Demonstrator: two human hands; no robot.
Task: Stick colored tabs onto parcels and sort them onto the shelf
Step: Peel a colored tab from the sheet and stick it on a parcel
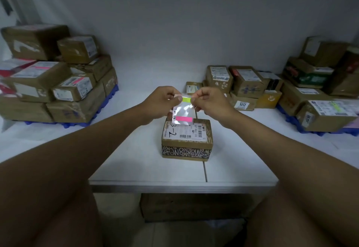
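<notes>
Person stands at a white bench, both arms out over it. One parcel, brown with patterned tape round its sides, sits on the bench directly under the hands, shipping label up and "3-2" handwritten on it. Judged: it is set there, close and face up, so the tab can go straight down onto the label side.

Left hand holds a glossy tab sheet just above the parcel, thumb and fingers clamped on its upper left corner. The sheet hangs tilted toward the camera, probably to steady it while a tab is peeled. A pink tab remains near its lower edge.

Right hand is curled, fingertips pinching at the right end of the yellow-green tab along the sheet's top edge. Whether the tab has lifted off the backing, I cannot tell. Judged step: peeling this tab; sticking not yet done.

Left stack of boxes rests on a blue pallet; several of these carry pink strips on their labels, so that side looks like a sorted group. Right group of boxes stands well apart, across the surface; one there, at far right, shows a yellow-green mark. A box marked "3012" sits at its near edge.

Risk, judged: thin tab may curl or stick to the fingertips.
</notes>
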